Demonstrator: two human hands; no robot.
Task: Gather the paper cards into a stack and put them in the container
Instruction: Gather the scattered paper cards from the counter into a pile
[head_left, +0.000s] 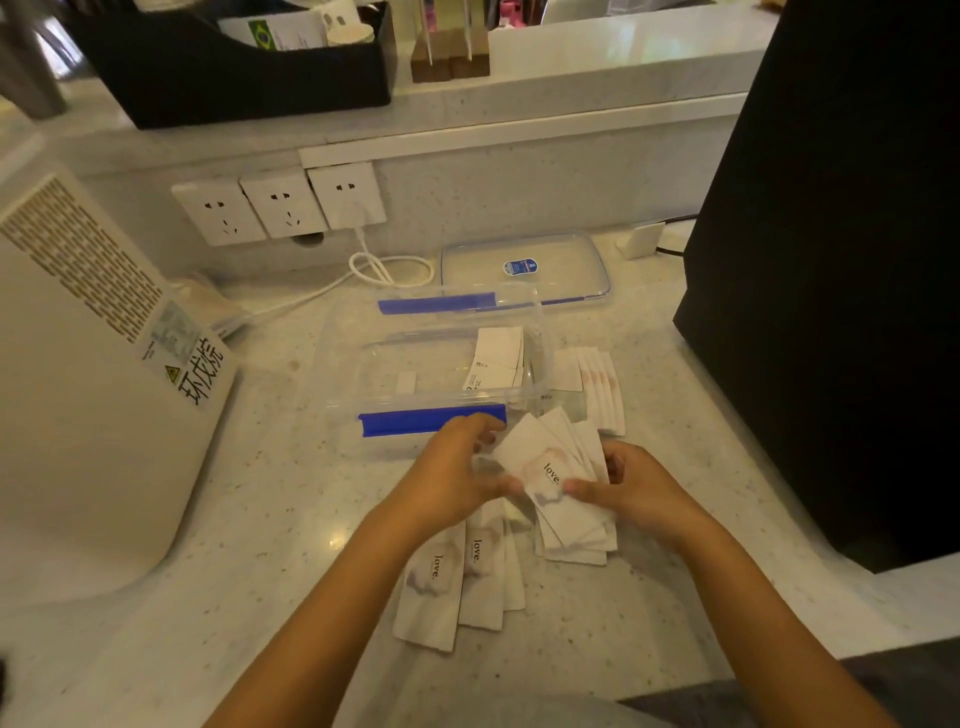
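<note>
Both hands hold a fanned bunch of white "love." paper cards (558, 480) just in front of the clear container (363, 384) with blue clips. My left hand (457, 467) grips the bunch's left edge; my right hand (631, 486) pinches its right side. A few more cards (457, 577) lie spread on the counter under my left wrist. Another row of cards (592, 384) lies fanned to the right of the container. Inside the container, at its right end, rests a small pile of white cards (496, 364).
The container's clear lid (524, 270) lies behind it. A white appliance (88, 395) stands at the left, a tall black box (841, 280) at the right. Wall sockets (280, 205) and a white cable (384, 270) sit at the back of the marble counter.
</note>
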